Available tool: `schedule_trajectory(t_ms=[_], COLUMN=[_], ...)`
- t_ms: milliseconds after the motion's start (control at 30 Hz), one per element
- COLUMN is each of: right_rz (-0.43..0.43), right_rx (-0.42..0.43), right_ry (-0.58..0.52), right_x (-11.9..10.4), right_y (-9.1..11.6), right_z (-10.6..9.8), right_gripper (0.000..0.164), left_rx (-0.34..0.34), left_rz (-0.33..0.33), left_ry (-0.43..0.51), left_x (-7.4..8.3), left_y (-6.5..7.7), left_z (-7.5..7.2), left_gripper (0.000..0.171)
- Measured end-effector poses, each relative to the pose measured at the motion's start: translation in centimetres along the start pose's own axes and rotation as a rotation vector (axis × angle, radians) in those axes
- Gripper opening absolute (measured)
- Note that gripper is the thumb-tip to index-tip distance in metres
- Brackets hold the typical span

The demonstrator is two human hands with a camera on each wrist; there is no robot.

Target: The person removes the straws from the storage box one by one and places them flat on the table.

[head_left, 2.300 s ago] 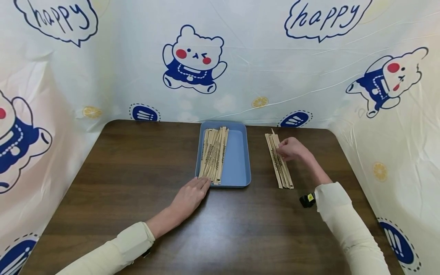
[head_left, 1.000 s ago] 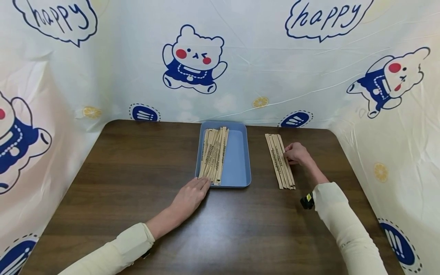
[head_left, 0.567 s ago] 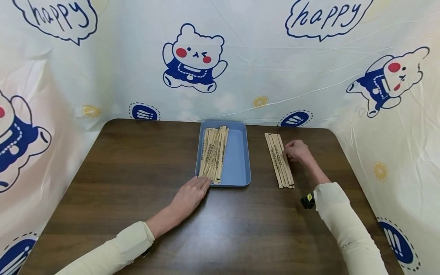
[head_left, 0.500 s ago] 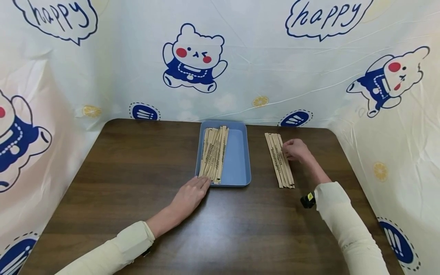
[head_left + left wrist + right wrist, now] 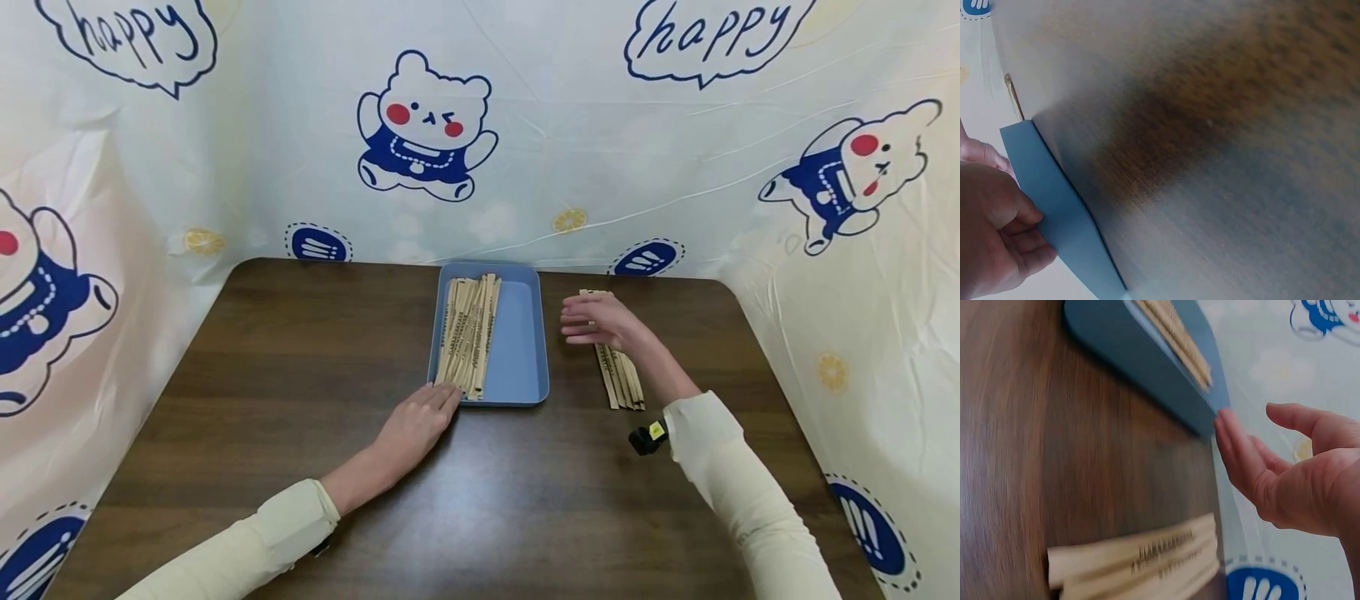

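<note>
A printed cloth (image 5: 555, 158) hangs along the far side and both flanks; before it lies the dark wooden table (image 5: 480, 508); at its far edge, about mid-width, sits a blue tray (image 5: 517, 350), its left half filled by a heap of slim tan strips (image 5: 468, 333) with dark print, lying lengthwise and slightly fanned. The left hand (image 5: 416, 423) rests at the tray's near left corner, fingers against its wall; whether they pinch the rim I cannot tell. The right hand (image 5: 611, 323) is spread wide, thumb apart, holding nothing, poised over the smaller row of strips (image 5: 621, 383), which lies on bare wood right of the tray, hiding part of it.

From here, a low sweep of the right hand could skew that row, since its strips look light and loose; a push from the left hand could slide the tray, which has little room behind it, against the cloth; a strip dropped askew could cross the tilted ones in the heap and spoil their lie.
</note>
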State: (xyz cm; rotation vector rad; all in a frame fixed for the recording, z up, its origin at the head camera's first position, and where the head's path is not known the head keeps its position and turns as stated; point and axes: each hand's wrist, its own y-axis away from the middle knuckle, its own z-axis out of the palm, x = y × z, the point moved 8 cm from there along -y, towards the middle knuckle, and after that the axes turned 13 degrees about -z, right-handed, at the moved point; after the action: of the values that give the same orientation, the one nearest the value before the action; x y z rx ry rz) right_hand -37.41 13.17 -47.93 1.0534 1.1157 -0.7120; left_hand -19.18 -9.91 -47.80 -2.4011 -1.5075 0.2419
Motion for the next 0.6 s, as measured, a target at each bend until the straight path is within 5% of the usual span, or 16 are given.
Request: schedule_trajectory(t_ms=[600], right_rz=[0.036], right_rx=[-0.121], right_ry=[-0.140], right_x=[0.7], right_y=[-1.6], right_z=[6.4], right_gripper=[0.051], left_rx=[0.017], left_rz=[0.008], left_ry=[-0.008], left_x=[0.1], left_y=[0.0], left_z=[-0.1], left_gripper=[0.039])
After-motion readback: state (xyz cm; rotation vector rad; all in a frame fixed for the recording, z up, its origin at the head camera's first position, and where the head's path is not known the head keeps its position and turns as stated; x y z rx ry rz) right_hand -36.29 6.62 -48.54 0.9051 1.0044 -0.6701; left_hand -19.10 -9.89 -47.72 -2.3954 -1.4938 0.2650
